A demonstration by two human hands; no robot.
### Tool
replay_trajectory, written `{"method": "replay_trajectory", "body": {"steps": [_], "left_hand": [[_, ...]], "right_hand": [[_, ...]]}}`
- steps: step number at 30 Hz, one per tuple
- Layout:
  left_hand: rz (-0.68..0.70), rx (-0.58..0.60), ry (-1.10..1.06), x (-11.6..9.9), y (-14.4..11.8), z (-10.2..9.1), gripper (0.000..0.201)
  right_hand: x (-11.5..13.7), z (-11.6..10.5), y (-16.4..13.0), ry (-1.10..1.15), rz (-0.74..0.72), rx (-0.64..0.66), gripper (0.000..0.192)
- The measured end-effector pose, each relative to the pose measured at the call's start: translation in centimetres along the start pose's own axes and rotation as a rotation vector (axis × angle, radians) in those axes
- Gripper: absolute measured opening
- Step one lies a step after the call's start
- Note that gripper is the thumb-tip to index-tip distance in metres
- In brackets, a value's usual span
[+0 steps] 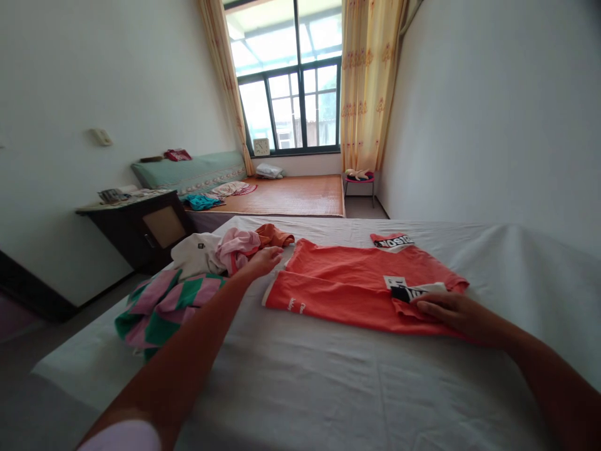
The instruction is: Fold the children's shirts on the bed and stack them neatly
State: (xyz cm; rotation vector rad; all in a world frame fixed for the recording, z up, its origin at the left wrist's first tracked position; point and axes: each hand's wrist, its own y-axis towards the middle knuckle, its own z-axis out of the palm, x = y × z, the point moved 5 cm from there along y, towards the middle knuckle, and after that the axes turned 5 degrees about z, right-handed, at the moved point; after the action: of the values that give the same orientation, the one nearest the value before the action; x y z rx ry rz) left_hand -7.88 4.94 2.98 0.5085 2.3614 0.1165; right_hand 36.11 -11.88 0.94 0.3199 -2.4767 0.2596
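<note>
An orange-red T-shirt point(347, 275) lies spread on the grey sheet, one side folded inward lengthwise. Its sleeve, with a black-and-white lettered band, rests on top of the body near the right end. My right hand point(453, 313) is at this folded sleeve, its fingers closed on the cloth. My left hand point(267, 260) is just off the shirt's hem, fingers stretched out and holding nothing that shows. Beside and behind it is a clothes pile: a white garment point(195, 254), a pink garment point(237, 245), a rust-orange garment point(275, 235) and a green-and-pink checked garment point(173, 300).
The grey-sheeted bed point(328, 388) spans the foreground. Beyond it stands another bed with a brown mat point(300, 194). A dark cabinet point(136, 228) is at the left, and a pink stool point(360, 178) stands below the curtain point(369, 94). A white wall point(493, 113) borders the right side.
</note>
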Motion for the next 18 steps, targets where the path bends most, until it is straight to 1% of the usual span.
{"method": "replay_trajectory", "body": {"steps": [2,3,6,9,11,13,16,18], "left_hand": [[0.080,0.040,0.045,-1.1,3.0,1.1,0.041],[0.093,0.059,0.051,-1.4,4.5,1.8,0.045],[0.080,0.123,0.045,-1.9,8.3,3.6,0.048],[0.054,0.226,0.025,-1.7,10.9,4.5,0.038],[0.026,0.302,0.003,-1.4,11.7,4.3,0.028],[-0.011,0.367,-0.025,-1.3,11.9,3.7,0.021],[-0.051,0.422,-0.120,-1.7,11.3,2.9,0.025],[-0.075,0.400,-0.279,-2.3,10.8,2.9,0.032]], "right_hand": [[0.2,0.2,0.5,-0.027,-0.024,-0.047,0.046],[0.3,0.3,0.6,-0.037,-0.036,-0.062,0.046],[0.2,0.3,0.7,-0.034,-0.055,-0.065,0.045],[-0.1,0.1,0.6,-0.021,-0.042,-0.061,0.044],[-0.1,0.0,0.6,-0.022,-0.036,-0.065,0.044],[-0.1,0.0,0.7,-0.029,-0.033,-0.073,0.043],[-0.3,0.1,1.0,-0.026,-0.024,-0.067,0.042],[-0.6,0.2,1.2,-0.009,-0.014,-0.060,0.042]]}}
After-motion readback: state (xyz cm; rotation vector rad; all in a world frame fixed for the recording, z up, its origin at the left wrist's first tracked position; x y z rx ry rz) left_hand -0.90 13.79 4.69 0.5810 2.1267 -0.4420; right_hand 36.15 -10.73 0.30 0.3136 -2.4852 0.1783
